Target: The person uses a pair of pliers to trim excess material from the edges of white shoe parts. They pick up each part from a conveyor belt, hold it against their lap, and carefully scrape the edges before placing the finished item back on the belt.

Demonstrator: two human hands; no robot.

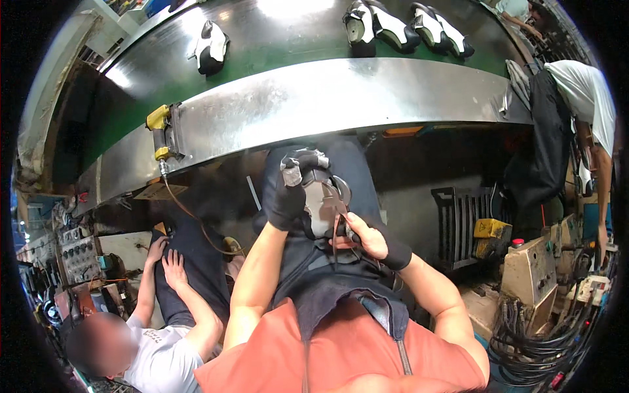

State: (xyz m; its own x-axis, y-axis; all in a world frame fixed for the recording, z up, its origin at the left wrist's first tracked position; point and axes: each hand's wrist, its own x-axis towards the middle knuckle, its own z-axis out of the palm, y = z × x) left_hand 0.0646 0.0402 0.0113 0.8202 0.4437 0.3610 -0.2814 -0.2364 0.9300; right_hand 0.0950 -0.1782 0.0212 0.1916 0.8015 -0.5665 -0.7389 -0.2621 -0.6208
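On my lap lies a white and black shoe (319,208), partly hidden by my hands and a tool. My left hand (288,196), in a black glove with grey tape around its fingertips, is closed around the shoe's far left side. In my right hand (370,237), which wears a black wrist covering with bare fingers, is a pair of metal pincers (337,198). Their curved jaws lie over the shoe, and their handles point back toward me. Whether the jaws grip the shoe's edge I cannot make out.
Ahead runs a metal ledge (275,105) beside a green conveyor (282,49) carrying several white and black shoes (393,29). A yellow air stapler (159,131) with a hose lies on the ledge. A co-worker (157,347) sits at left; another person (583,85) stands at right near a control box (527,272).
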